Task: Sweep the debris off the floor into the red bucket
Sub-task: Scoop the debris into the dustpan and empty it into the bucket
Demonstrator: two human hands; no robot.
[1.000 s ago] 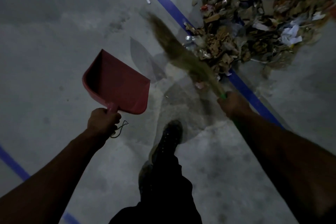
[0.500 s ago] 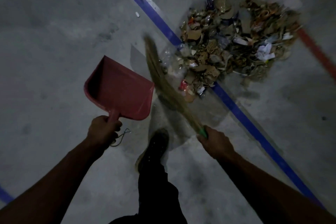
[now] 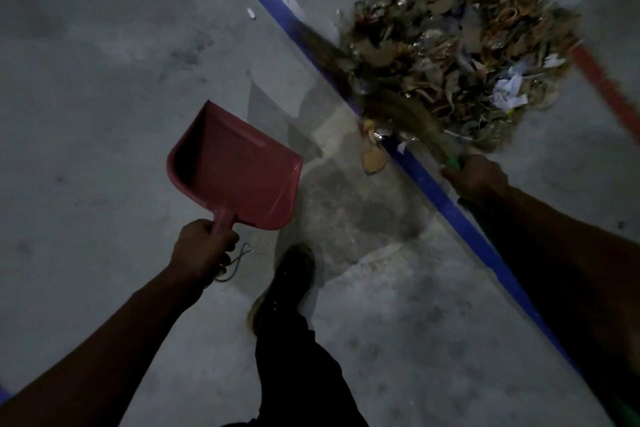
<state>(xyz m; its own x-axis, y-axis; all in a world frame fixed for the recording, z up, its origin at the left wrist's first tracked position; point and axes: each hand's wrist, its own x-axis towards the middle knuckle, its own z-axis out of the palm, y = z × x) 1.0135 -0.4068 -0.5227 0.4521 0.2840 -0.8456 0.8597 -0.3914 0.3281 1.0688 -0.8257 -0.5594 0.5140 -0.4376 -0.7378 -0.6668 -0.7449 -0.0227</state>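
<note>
Debris [image 3: 450, 55] heaped beside broom [image 3: 398, 107]; red dustpan [image 3: 235, 173] holds nothing.

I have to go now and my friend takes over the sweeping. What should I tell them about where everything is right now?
Left hand grips the handle of the red dustpan, held up with nothing in it.
Right hand grips the broom; its bristles lie across the near edge of the debris pile.
The pile straddles the blue floor line, with loose scraps beside it.
Done: debris gathered into a heap.
Left: sweep it into the dustpan and tip it into the red bucket, which is not in view.
</note>
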